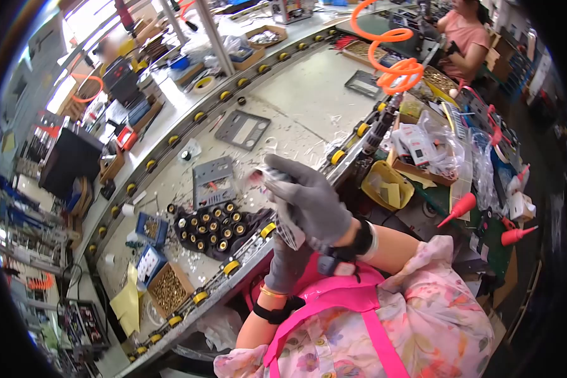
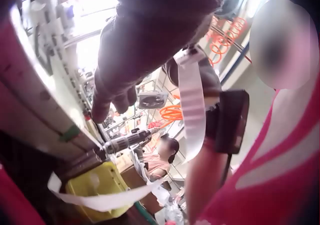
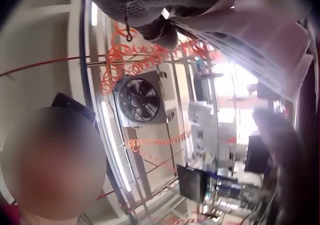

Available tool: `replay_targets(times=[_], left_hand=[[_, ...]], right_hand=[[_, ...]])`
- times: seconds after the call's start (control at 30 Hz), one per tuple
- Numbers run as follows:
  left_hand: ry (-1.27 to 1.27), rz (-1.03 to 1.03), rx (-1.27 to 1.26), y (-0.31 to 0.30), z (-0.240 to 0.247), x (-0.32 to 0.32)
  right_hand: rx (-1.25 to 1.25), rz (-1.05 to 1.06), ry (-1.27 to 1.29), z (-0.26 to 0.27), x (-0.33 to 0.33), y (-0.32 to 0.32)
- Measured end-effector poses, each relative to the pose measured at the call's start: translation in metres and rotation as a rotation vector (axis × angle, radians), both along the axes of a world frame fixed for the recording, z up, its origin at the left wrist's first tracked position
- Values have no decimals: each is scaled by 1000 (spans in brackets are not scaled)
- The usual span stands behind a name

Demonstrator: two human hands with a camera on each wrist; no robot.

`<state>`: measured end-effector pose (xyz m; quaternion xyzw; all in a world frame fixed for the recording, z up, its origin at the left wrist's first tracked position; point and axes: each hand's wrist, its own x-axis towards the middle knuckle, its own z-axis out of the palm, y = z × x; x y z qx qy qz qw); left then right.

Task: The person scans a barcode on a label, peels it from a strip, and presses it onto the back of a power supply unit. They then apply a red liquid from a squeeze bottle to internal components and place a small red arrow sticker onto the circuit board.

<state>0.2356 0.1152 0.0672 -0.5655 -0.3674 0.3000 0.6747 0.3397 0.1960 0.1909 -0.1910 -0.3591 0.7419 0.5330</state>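
My right hand (image 1: 315,205), in a grey glove, grips a sheaf of thin white strips (image 3: 250,39) that fans out beyond its fingers in the right wrist view. Just below it, my gloved left hand (image 1: 286,269) is close to the lower end of the sheaf, and its fingers are mostly hidden in the head view. One long white strip (image 2: 191,104) hangs down beside the right forearm in the left wrist view. The top of the sheaf near the right fingertips is blurred. Both hands are raised in front of the pink apron (image 1: 309,302).
Below the hands runs a bench with yellow rollers (image 1: 268,229). On it lie a dark tray of round brass-centred parts (image 1: 214,227), grey plates (image 1: 242,130) and a box of brass pieces (image 1: 168,290). A yellow bin (image 1: 387,184) stands right; an orange coiled hose (image 1: 400,74) hangs beyond.
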Motion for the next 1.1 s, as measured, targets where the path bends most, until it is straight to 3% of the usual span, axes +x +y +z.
replay_targets(times=[0.1, 0.17, 0.27, 0.3, 0.33, 0.37, 0.43, 0.47, 0.5, 0.53, 0.57, 0.6, 0.63, 0.7, 0.73, 0.83, 0.9, 0.97, 1.0, 1.07, 1.1], left_hand=[[2002, 311, 875, -15, 21, -4], [1884, 298, 925, -17, 16, -14], [2226, 149, 856, -26, 9, -36], [2275, 68, 802, -27, 3, -45], [2318, -18, 753, -29, -2, -54], [2339, 45, 642, -30, 9, -57], [2340, 36, 566, -29, -6, -72], [2394, 78, 554, -26, 6, -66], [2453, 125, 529, -28, 23, -63], [2458, 126, 516, -27, 26, -66], [2485, 154, 526, -29, 35, -63], [2504, 157, 480, -32, 44, -60], [2525, 161, 429, -33, 49, -57], [2524, 162, 396, -36, 44, -60], [2551, 155, 369, -38, 46, -60], [2517, 133, 435, -44, 38, -67], [2384, 87, 426, -52, 30, -75], [2372, 176, 540, -53, 35, -76], [2375, 140, 513, -52, 43, -76], [2374, 106, 454, -53, 47, -78], [2399, 152, 469, -50, 48, -78]], right_hand=[[103, -54, -134, -33, -43, 35], [239, -182, -299, -59, -60, 61], [388, -91, -736, -72, -46, 79], [707, -259, -952, -93, -32, 86], [751, -202, -1030, -81, 1, 76], [760, -182, -1147, -62, 56, 58], [705, -298, -1264, -33, 132, 29], [642, -409, -1238, -15, 168, 15], [400, -544, -1252, -6, 206, 0], [454, -798, -1285, -24, 254, 1], [211, -887, -1214, -19, 296, -14], [252, -1032, -1385, -42, 360, -21], [156, -1048, -1752, -44, 400, -39], [-287, -1000, -2249, -47, 437, -66], [-456, -946, -2312, -51, 446, -76], [-792, -768, -2388, -77, 472, -98], [-509, -672, -2493, -169, 572, -113], [-432, -804, -2401, -176, 577, -111], [-248, -903, -2326, -174, 580, -108], [-333, -823, -2313, -184, 626, -103], [-258, -1101, -1976, -183, 636, -100]])
